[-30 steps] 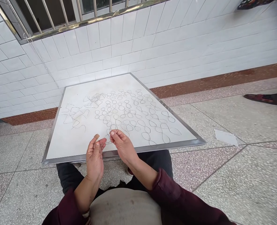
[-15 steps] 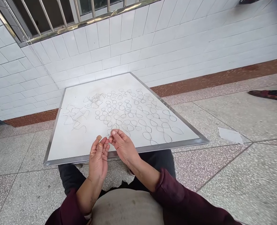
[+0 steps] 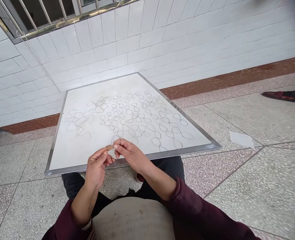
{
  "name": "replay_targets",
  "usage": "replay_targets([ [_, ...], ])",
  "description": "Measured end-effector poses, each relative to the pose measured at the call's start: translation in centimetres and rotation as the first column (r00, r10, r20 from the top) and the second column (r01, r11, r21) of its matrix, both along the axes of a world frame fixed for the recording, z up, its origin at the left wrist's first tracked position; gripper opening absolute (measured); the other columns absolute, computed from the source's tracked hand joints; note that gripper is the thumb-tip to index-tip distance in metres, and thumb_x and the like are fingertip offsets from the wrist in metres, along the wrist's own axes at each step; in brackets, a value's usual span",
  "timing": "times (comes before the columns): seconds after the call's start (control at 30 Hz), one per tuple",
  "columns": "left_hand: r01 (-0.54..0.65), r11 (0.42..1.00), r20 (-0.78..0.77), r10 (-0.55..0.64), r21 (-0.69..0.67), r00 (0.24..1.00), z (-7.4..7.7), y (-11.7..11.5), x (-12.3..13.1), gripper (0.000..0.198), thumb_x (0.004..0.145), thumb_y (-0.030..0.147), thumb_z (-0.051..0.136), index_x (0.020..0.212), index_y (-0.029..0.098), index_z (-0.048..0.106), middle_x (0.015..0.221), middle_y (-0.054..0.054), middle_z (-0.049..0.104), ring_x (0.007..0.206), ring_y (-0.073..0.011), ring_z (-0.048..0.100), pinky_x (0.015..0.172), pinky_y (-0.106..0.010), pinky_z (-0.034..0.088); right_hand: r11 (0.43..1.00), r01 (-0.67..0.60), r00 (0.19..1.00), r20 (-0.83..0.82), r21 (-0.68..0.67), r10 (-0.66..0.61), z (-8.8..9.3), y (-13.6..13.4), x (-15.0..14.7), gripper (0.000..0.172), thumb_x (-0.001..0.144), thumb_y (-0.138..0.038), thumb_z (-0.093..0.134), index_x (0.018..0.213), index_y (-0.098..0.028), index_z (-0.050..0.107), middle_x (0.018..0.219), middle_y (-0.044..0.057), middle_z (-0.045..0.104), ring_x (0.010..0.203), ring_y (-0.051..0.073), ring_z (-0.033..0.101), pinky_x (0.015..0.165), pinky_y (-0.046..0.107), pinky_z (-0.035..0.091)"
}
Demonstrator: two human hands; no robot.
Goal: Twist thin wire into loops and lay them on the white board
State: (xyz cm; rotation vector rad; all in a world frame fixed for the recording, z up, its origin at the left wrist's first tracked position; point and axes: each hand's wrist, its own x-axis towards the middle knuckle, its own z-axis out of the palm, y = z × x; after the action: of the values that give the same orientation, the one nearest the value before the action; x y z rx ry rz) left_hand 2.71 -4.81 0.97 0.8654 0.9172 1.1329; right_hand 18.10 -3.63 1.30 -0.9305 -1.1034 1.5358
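My left hand (image 3: 97, 165) is closed in a pinch, thumb against index finger. A brown wrap, like tape, covers its index fingertip (image 3: 109, 147). Close against it, my right hand (image 3: 129, 153) pinches with thumb and index finger. A thin dark wire (image 3: 113, 138) curves up from between the fingertips; its held part is mostly hidden. Both hands are above the near edge of a white board (image 3: 67, 155) with a metal rim. On the board lie several wires bent into figure-eight loops (image 3: 173, 134), a tangled wire pile (image 3: 100, 102) and loose bent wires (image 3: 81, 121).
The board lies over my knees (image 3: 173, 168), its far side by a white tiled wall (image 3: 127, 45). A barred window (image 3: 47, 13) is at upper left. A white paper piece (image 3: 241, 139) lies on the speckled floor, and another person's shoe (image 3: 277, 95) shows at right.
My left hand has turned and its spread fingers have closed to a pinch, the wrapped fingertip meeting my right fingers. The right hand has shifted slightly left. The view has moved a little.
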Motion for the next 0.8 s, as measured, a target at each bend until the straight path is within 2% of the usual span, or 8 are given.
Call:
replay_targets([
  [0.07,0.032,0.999,-0.039,-0.032,0.002,0.999,0.5,-0.1,-0.3,0.046,0.083,0.035,0.071,0.125,0.019,0.065,0.058,0.002,0.059,0.064,-0.0129,0.057,0.067,-0.027,0.041,0.999,-0.033,0.997,0.067,0.014,0.032,0.6,-0.2,0.4,0.021,0.086,-0.041,0.062,0.083,-0.020,0.058,0.065,-0.003,0.055,0.065,0.013,0.053,0.071,0.030,0.042],
  [0.13,0.061,0.998,-0.040,-0.060,0.022,0.997,0.9,-0.2,-0.4,0.063,0.083,0.033,0.071,0.142,0.025,0.048,0.059,0.004,0.060,0.062,-0.0120,0.055,0.071,-0.028,0.044,0.998,-0.061,0.992,0.114,0.024,0.058,1.1,-0.4,0.6,0.021,0.087,-0.040,0.060,0.084,-0.020,0.058,0.066,-0.003,0.055,0.065,0.013,0.054,0.070,0.030,0.043],
  [0.2,0.097,0.995,-0.037,-0.095,0.035,0.995,1.2,-0.3,-0.5,0.073,0.084,0.032,0.071,0.149,0.026,0.038,0.059,0.005,0.060,0.061,-0.0116,0.055,0.072,-0.029,0.045,0.995,-0.096,0.985,0.147,0.033,0.090,1.4,-0.6,0.8,0.020,0.089,-0.039,0.058,0.083,-0.020,0.057,0.066,-0.003,0.054,0.064,0.013,0.054,0.068,0.029,0.043],
  [0.27,0.138,0.989,-0.038,-0.137,0.045,0.990,1.4,-0.3,-0.6,0.076,0.084,0.031,0.071,0.150,0.025,0.033,0.057,0.005,0.060,0.061,-0.0119,0.055,0.072,-0.029,0.046,0.991,-0.127,0.974,0.196,0.042,0.116,1.5,-0.7,0.8,0.018,0.089,-0.037,0.057,0.083,-0.020,0.057,0.066,-0.003,0.055,0.063,0.012,0.054,0.067,0.029,0.044],
  [0.4,0.202,0.977,-0.049,-0.199,0.062,0.979,1.4,-0.2,-0.9,0.080,0.084,0.029,0.070,0.152,0.021,0.029,0.056,0.005,0.061,0.061,-0.0126,0.056,0.069,-0.028,0.046,0.985,-0.153,0.954,0.271,0.078,0.127,1.6,-0.9,0.8,0.014,0.089,-0.031,0.057,0.082,-0.020,0.058,0.064,-0.003,0.057,0.063,0.012,0.054,0.065,0.028,0.045],
  [0.67,0.276,0.960,-0.089,-0.270,0.056,0.959,1.8,-0.2,-1.5,0.075,0.084,0.028,0.070,0.150,0.021,0.035,0.057,0.004,0.063,0.061,-0.0130,0.058,0.076,-0.032,0.047,0.985,-0.145,0.964,0.238,0.094,0.119,2.2,-1.4,0.7,0.014,0.088,-0.031,0.059,0.079,-0.021,0.061,0.062,-0.003,0.060,0.060,0.013,0.057,0.062,0.028,0.047],
  [0.8,0.324,0.946,-0.087,-0.321,0.025,0.943,1.9,-0.2,-1.7,0.075,0.083,0.028,0.071,0.149,0.021,0.035,0.056,0.003,0.064,0.061,-0.0141,0.060,0.073,-0.031,0.047,0.960,-0.261,0.955,0.174,0.098,0.242,2.3,-1.4,0.7,0.016,0.091,-0.033,0.055,0.082,-0.021,0.061,0.067,0.000,0.067,0.063,0.014,0.060,0.064,0.030,0.049],
])
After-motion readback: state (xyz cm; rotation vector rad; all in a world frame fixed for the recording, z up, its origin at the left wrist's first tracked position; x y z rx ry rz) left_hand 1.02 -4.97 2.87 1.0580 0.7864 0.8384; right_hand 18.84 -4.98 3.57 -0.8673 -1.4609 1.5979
